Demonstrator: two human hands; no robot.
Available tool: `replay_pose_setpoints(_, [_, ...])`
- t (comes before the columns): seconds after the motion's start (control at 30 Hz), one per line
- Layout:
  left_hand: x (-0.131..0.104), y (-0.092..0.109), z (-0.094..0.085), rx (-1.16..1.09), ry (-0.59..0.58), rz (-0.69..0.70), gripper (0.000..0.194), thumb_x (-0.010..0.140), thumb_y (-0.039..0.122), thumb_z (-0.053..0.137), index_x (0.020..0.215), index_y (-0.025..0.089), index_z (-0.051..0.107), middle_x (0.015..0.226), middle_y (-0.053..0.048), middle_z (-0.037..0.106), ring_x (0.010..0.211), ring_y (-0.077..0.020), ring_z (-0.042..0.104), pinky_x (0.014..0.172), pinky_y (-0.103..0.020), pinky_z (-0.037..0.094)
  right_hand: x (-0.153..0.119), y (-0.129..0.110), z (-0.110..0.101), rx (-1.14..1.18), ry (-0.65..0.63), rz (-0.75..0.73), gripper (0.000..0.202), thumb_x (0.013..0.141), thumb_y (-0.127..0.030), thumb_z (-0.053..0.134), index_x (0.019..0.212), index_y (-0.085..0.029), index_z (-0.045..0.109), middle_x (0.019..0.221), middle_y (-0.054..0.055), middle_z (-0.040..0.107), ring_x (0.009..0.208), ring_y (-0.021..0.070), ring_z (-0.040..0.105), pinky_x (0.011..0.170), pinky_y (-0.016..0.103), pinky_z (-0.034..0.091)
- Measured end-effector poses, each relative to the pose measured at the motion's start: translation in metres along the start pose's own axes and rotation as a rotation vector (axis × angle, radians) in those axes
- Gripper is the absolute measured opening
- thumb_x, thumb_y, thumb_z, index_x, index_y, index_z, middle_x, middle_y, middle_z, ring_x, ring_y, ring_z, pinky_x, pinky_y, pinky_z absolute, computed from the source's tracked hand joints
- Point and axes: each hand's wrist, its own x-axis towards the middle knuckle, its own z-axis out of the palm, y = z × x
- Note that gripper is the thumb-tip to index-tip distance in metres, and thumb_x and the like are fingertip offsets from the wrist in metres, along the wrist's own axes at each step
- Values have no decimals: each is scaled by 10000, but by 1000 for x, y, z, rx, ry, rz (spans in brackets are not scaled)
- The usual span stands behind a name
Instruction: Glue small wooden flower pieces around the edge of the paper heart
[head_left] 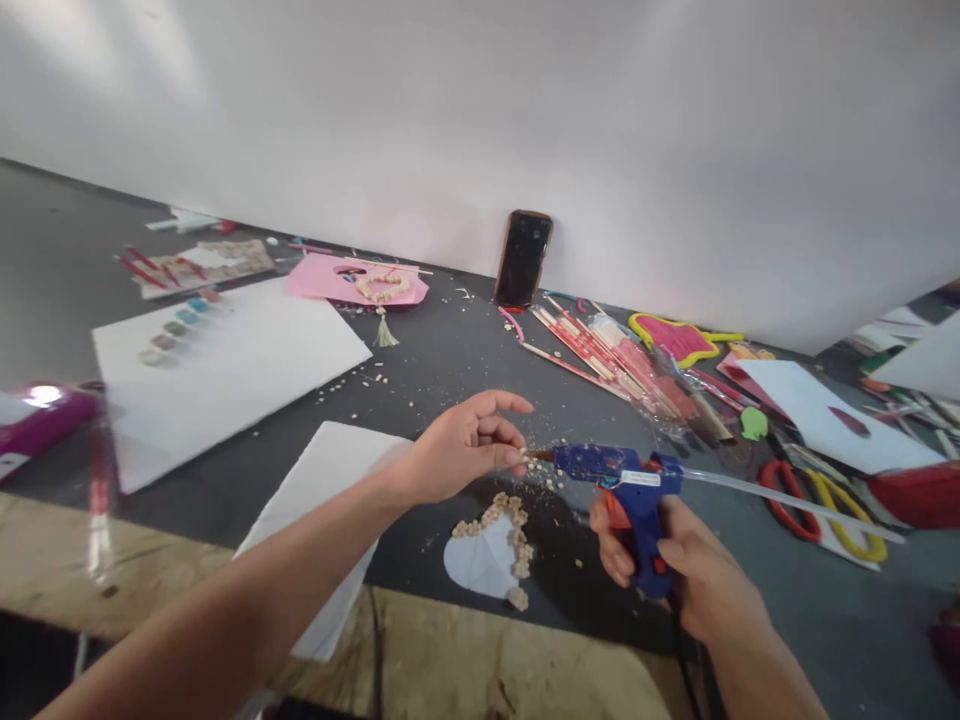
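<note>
My right hand [686,560] grips a blue hot glue gun [600,465] by its handle, fingers at the orange trigger. A long clear glue stick [787,500] sticks out of its back. My left hand [469,445] pinches a tiny pale piece [525,457] between thumb and finger, right at the gun's nozzle; its exact kind is too small to make out. Below both hands lies a white paper heart [480,560] with small tan chips [517,540] stuck along its upper and right edge. Loose crumbs of the same colour [551,478] scatter under the nozzle.
A phone [523,258] leans on the wall. White sheets [247,370] and pink paper [315,277] with a beaded loop [382,288] lie left. Packaged sticks [607,360], scissors [787,500] and coloured paper [825,410] crowd the right. The gun's cord [682,660] runs off the front edge.
</note>
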Motion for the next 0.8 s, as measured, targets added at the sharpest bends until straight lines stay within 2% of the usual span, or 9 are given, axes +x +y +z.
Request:
replay_pose_setpoints(0.13, [1, -2, -2, 47, 24, -14, 368, 790, 156, 613, 1128, 181, 469, 781, 23, 594, 695, -121, 654, 713, -282, 480, -1, -5, 3, 76, -65, 2, 462, 658, -443, 691, 1020, -165, 618, 739, 47, 580, 612, 145, 497, 551, 274, 402])
replay_pose_setpoints(0.3, [0, -1, -3, 116, 72, -16, 335, 817, 171, 587, 1129, 191, 464, 811, 18, 592, 720, -123, 658, 727, -267, 470, -4, -6, 7, 12, -86, -61, 521, 673, -445, 668, 1116, -181, 590, 754, 54, 580, 613, 157, 500, 525, 278, 393])
replay_pose_setpoints(0.43, [1, -1, -3, 119, 70, -11, 354, 801, 165, 604, 1127, 185, 469, 805, 15, 598, 715, -127, 657, 728, -280, 473, -7, -6, 8, -102, -20, -66, 505, 713, -436, 665, 1147, -202, 554, 706, 26, 570, 552, 128, 478, 501, 255, 369])
replay_pose_setpoints(0.57, [3, -1, -4, 72, 45, 2, 365, 789, 155, 610, 1124, 183, 470, 799, 25, 589, 695, -115, 648, 729, -286, 472, -9, -9, 11, -211, 18, -54, 526, 753, -458, 637, 1191, -189, 528, 681, 32, 602, 576, 150, 518, 533, 270, 388])
replay_pose_setpoints(0.7, [3, 0, -4, 29, 21, 13, 362, 786, 142, 605, 1119, 181, 469, 794, 27, 583, 702, -111, 642, 730, -283, 470, -13, -13, 20, -193, 58, -80, 514, 760, -435, 645, 1190, -171, 550, 764, 66, 651, 637, 162, 558, 585, 281, 411])
replay_pose_setpoints(0.8, [2, 1, -3, -5, 3, 33, 364, 776, 140, 612, 1108, 177, 467, 780, 28, 582, 695, -112, 634, 723, -286, 471, -16, -19, 28, -130, 92, -54, 521, 734, -462, 669, 1163, -183, 572, 716, 55, 638, 588, 166, 545, 547, 285, 409])
